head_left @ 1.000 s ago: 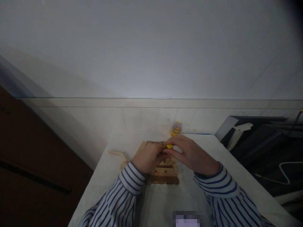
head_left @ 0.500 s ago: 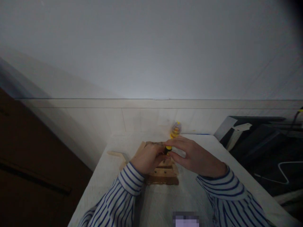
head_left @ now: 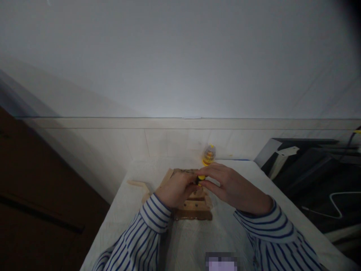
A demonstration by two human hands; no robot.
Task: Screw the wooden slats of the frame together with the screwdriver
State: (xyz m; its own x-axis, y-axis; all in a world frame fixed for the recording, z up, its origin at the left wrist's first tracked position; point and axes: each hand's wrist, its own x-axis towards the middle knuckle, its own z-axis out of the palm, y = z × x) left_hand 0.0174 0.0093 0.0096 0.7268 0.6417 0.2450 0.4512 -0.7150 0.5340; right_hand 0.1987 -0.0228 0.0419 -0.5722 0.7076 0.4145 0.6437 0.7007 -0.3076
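Observation:
In the middle of the view, my right hand (head_left: 235, 188) pinches the yellow-and-black handle of a small screwdriver (head_left: 201, 177) between thumb and fingers. My left hand (head_left: 173, 188) is closed right beside it, its fingertips against the black part of the handle; my fingers hide the screwdriver's tip. Under both hands lies a light wooden assembly (head_left: 194, 206) with dark round holes or screw heads, and a darker brown wooden strip runs along its near edge.
Behind my right hand, a clear-domed container with a yellow base (head_left: 209, 155) stands near the wall. A thin angled wooden piece (head_left: 138, 183) lies left on the white-covered table (head_left: 121, 222). Dark panels and a white cable (head_left: 335, 205) sit off the right edge.
My right fingers and the screwdriver handle have shifted very slightly; the handle looks a little turned. The wooden assembly stays in place.

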